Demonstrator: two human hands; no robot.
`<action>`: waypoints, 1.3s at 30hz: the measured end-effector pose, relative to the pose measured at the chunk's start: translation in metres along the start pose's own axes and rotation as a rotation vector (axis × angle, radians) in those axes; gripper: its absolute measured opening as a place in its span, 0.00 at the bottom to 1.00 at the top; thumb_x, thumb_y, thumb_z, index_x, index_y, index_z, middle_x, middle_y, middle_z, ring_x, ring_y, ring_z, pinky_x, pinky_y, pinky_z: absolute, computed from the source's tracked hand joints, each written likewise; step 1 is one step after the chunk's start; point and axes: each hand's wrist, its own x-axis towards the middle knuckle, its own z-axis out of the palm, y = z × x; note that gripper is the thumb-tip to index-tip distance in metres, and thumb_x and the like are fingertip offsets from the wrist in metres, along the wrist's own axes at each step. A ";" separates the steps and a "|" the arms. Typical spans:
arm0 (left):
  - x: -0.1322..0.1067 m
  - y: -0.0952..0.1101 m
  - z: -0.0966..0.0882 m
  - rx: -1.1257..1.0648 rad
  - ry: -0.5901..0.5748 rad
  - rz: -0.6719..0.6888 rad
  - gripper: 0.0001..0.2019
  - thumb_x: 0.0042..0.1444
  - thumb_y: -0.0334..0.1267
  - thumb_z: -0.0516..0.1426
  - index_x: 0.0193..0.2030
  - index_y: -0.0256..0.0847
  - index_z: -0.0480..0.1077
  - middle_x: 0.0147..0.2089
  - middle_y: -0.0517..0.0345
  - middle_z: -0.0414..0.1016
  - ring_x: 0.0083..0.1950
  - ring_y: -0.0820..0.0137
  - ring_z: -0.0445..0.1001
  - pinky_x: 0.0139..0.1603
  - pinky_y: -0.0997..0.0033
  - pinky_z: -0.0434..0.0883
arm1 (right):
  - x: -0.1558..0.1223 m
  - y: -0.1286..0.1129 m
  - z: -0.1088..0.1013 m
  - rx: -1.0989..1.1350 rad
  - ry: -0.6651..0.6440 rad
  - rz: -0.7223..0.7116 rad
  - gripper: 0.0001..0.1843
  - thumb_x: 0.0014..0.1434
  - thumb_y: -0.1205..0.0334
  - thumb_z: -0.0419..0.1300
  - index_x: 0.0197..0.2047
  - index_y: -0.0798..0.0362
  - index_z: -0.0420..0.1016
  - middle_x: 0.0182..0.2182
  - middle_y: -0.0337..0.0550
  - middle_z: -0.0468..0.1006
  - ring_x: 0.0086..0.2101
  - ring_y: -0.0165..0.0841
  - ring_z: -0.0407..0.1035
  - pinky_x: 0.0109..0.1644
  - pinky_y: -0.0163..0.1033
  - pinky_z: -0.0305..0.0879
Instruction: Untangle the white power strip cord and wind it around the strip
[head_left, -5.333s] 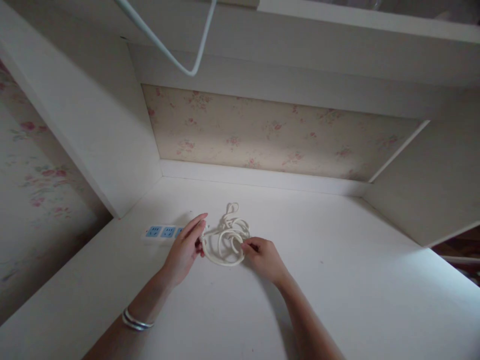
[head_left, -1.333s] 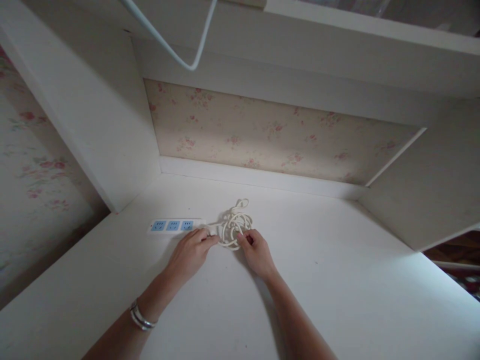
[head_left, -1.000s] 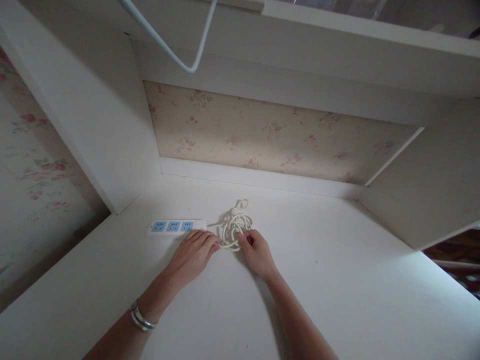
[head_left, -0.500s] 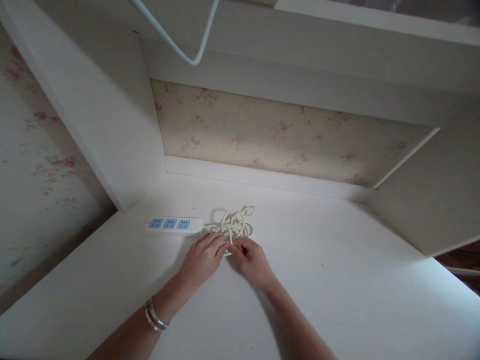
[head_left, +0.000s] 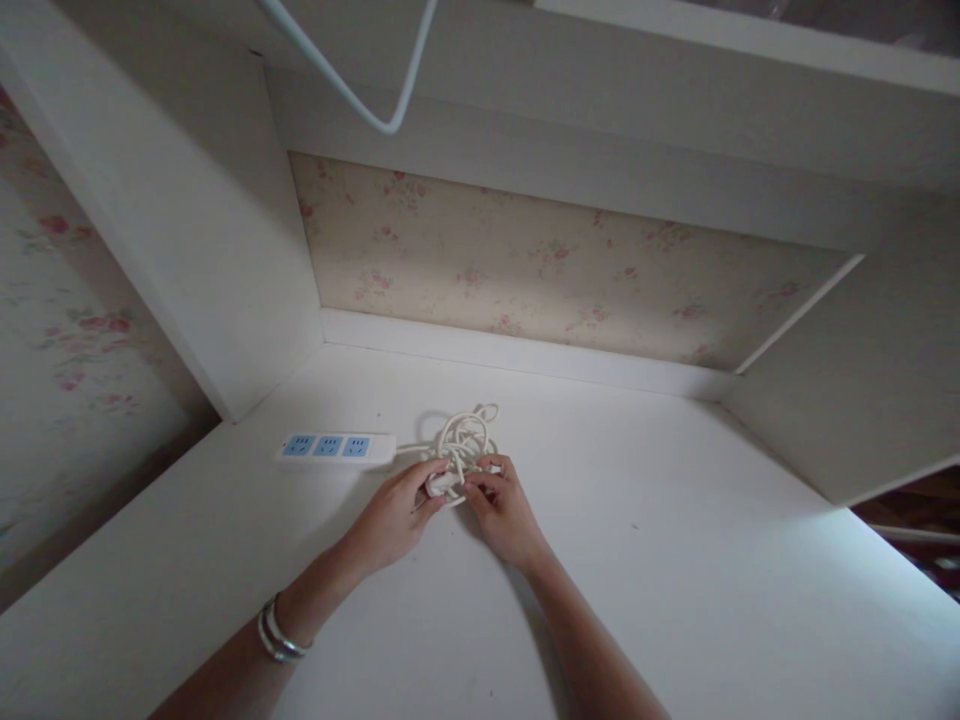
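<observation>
A white power strip (head_left: 382, 449) with three blue socket panels lies on the white desktop, left of my hands. From its right end a white cord (head_left: 463, 428) runs into a loose, tangled heap of loops. My left hand (head_left: 401, 505) is closed around a white plug (head_left: 444, 484), thumb below and fingers above. Just to the right, my right hand (head_left: 506, 510) pinches a piece of the cord between thumb and fingers, close to the plug. The plug's prongs cannot be made out.
The white desk (head_left: 675, 560) has a low back strip below floral wallpaper (head_left: 480, 265). White panels stand at the left (head_left: 187, 220) and right (head_left: 847, 380). Overhead hangs a bent pale tube (head_left: 386, 127) under a shelf.
My left hand has turned and opened its grasp somewhat, so that the white plug now shows in it. My right hand stays at the cord. The view has shifted slightly.
</observation>
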 end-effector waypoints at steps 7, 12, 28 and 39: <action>0.004 -0.012 0.004 0.040 0.056 0.006 0.17 0.58 0.41 0.59 0.54 0.43 0.70 0.50 0.52 0.77 0.45 0.66 0.75 0.47 0.66 0.72 | 0.001 -0.001 0.000 0.063 -0.007 -0.011 0.12 0.63 0.57 0.54 0.35 0.51 0.77 0.45 0.48 0.65 0.39 0.33 0.65 0.36 0.36 0.64; 0.005 -0.012 0.000 0.072 0.024 0.116 0.16 0.60 0.40 0.57 0.54 0.46 0.70 0.53 0.54 0.75 0.54 0.66 0.72 0.56 0.65 0.68 | 0.001 -0.006 -0.001 0.099 -0.035 -0.084 0.08 0.63 0.60 0.56 0.38 0.51 0.75 0.42 0.45 0.71 0.42 0.33 0.66 0.44 0.37 0.63; 0.005 0.010 -0.007 0.248 -0.116 -0.088 0.11 0.62 0.47 0.52 0.44 0.47 0.70 0.39 0.60 0.79 0.37 0.67 0.76 0.34 0.74 0.65 | -0.001 -0.015 -0.004 0.134 -0.178 -0.108 0.11 0.64 0.58 0.54 0.40 0.50 0.78 0.47 0.46 0.73 0.49 0.34 0.67 0.55 0.41 0.61; 0.005 0.008 0.004 0.073 -0.056 -0.096 0.18 0.61 0.47 0.52 0.56 0.49 0.67 0.45 0.59 0.79 0.40 0.68 0.76 0.39 0.73 0.70 | -0.002 -0.018 0.003 -0.035 -0.110 -0.106 0.10 0.66 0.61 0.49 0.40 0.49 0.72 0.41 0.42 0.75 0.43 0.33 0.70 0.50 0.40 0.65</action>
